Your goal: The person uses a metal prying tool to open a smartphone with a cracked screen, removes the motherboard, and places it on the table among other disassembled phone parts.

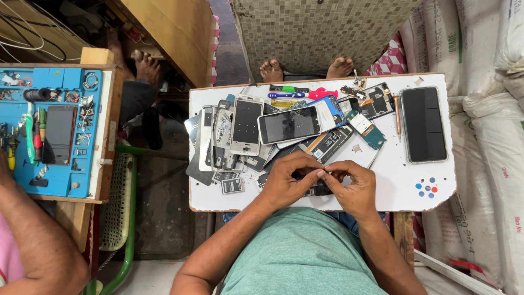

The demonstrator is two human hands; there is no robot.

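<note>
My left hand [286, 180] and my right hand [352, 188] meet over the near edge of a white board [406, 188], both closed around a small dark phone part [316, 189] that is mostly hidden by my fingers. The fingertips of both hands pinch at its top. Just beyond my hands lies a pile of opened phones, frames and back covers [229, 136], with a white phone [288, 124] lying screen-up on top. A circuit board [367, 130] rests to the right of it.
A large black phone [423, 124] lies at the board's right. Screwdrivers [289, 92] and a pink tool lie at the far edge. A loose battery [232, 186] sits near left. Another person's arm [38, 240] is by a blue repair mat [54, 131]. White sacks [491, 136] stand right.
</note>
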